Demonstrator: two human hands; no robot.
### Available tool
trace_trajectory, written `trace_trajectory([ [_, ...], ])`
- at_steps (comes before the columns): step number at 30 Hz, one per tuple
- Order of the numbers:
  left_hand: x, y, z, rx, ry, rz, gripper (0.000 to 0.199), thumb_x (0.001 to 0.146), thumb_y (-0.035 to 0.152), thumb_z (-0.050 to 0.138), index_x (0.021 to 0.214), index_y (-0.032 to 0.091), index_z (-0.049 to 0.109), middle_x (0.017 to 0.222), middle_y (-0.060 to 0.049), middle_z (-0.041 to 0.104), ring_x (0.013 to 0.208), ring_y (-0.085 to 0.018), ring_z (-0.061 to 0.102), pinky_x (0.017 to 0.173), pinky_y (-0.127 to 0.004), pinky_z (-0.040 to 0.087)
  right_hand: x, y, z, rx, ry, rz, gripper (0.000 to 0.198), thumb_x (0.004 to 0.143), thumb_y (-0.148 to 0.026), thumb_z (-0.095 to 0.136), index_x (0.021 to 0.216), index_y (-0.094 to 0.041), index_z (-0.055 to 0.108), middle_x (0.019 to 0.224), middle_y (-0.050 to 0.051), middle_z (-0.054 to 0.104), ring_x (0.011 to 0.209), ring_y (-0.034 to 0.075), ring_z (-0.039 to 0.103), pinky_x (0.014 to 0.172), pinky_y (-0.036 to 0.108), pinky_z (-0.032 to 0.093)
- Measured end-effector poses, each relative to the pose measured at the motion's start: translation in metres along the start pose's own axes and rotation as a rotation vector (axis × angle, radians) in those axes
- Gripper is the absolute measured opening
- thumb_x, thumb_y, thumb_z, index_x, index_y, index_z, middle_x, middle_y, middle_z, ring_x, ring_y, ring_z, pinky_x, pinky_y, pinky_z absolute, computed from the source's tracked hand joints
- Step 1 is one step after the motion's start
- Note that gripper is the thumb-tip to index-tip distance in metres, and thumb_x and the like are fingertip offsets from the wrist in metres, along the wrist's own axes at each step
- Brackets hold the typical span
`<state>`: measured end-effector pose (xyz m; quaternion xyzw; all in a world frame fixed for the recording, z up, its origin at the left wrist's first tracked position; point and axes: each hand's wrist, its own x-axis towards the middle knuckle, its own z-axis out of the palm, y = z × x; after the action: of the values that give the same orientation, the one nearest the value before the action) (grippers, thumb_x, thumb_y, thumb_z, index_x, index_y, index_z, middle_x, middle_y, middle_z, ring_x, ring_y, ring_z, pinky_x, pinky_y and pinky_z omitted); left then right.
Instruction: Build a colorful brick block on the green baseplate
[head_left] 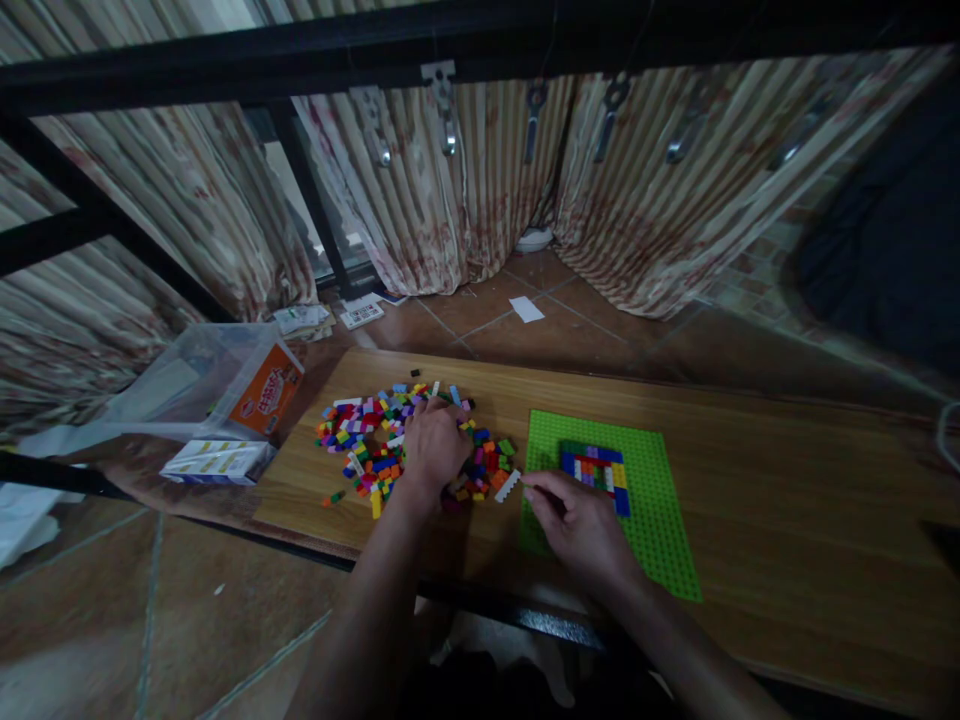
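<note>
A loose pile of small colourful building bricks (382,468) is spread over the left part of a wooden table. My left hand (435,440) is down in this pile, its fingertips mostly hidden behind the back of the hand. To its right, my right hand (581,525) is pinched, with a long white building brick (508,486) at its fingertips. Beneath and beyond that hand lies a green studded baseplate (656,490). On the baseplate sits a flat block of bricks (619,475) in blue, yellow, red, white and purple, partly covered by my right hand.
The wooden table (787,520) extends to the right. A clear plastic bin (202,375) with an orange label stands on the floor at left, beside a white and yellow box (217,461). Striped curtains (480,190) hang behind a dark metal bar (480,45).
</note>
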<state>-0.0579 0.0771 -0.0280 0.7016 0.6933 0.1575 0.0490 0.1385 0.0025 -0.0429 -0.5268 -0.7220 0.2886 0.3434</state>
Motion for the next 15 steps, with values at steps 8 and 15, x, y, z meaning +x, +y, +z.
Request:
trace_trajectory([
  [8, 0.003, -0.007, 0.000, -0.094, 0.038, 0.134, 0.023, 0.079, 0.011, 0.052, 0.092, 0.015, 0.070, 0.102, -0.012, 0.067, 0.103, -0.026, 0.059, 0.099, -0.043, 0.043, 0.002, 0.000, -0.001, -0.029, 0.004, -0.012, 0.019, 0.091, -0.024, 0.050, 0.094, -0.024, 0.069, 0.094, 0.002, 0.075, 0.084, 0.018, 0.070, 0.075, 0.029, 0.052],
  [15, -0.002, 0.006, -0.009, -0.949, -0.190, -0.014, 0.021, 0.087, 0.030, 0.051, 0.094, 0.015, 0.064, 0.087, -0.006, 0.069, 0.074, -0.016, 0.062, 0.069, -0.028, 0.050, 0.007, -0.003, -0.003, 0.039, 0.093, 0.010, 0.018, 0.090, -0.024, 0.052, 0.094, -0.022, 0.069, 0.091, 0.002, 0.074, 0.082, 0.016, 0.069, 0.075, 0.028, 0.052],
])
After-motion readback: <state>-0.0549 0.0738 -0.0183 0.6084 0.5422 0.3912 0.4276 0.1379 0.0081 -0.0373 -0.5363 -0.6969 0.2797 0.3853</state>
